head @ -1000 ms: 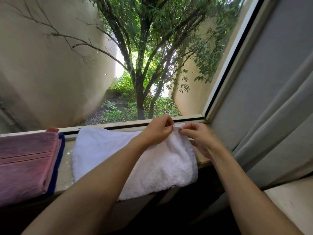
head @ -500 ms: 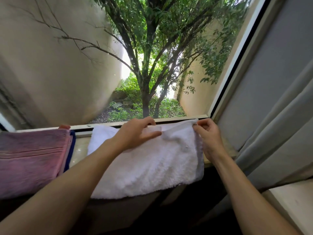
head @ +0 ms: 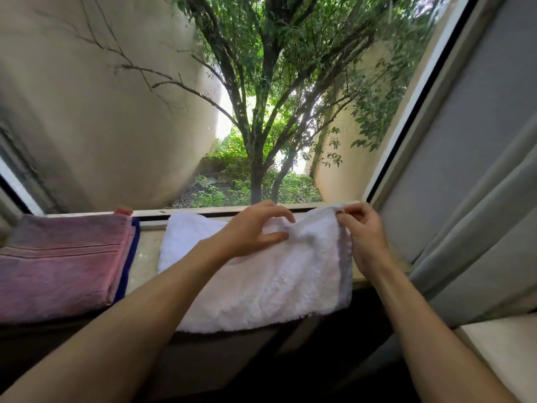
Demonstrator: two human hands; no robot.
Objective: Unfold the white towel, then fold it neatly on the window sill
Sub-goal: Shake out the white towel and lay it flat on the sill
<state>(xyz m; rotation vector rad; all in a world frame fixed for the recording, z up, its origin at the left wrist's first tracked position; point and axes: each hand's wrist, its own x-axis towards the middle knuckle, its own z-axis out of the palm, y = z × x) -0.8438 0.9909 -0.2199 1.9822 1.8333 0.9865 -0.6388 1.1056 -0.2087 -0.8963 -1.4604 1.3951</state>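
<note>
White towel (head: 261, 286) lies folded on window sill (head: 145, 257), front edge overhanging; right hand (head: 364, 237) pinches its far right corner, left hand (head: 252, 231) rests spread on top, fingers apart. Soft, light, floppy terry, probably best taken by corners

Two bare forearms reach in from the lower edge of the view, one from the lower left corner and one from the lower right. No sleeve shows on either arm; both are uncovered from the frame's edge to the wrist. The left hand (head: 251, 229) and the right hand (head: 364, 238) wear no glove, ring, watch or bracelet that can be seen. The nails look short and unpainted, though they are too small to judge closely. Both forearms are slender and smooth.
</note>
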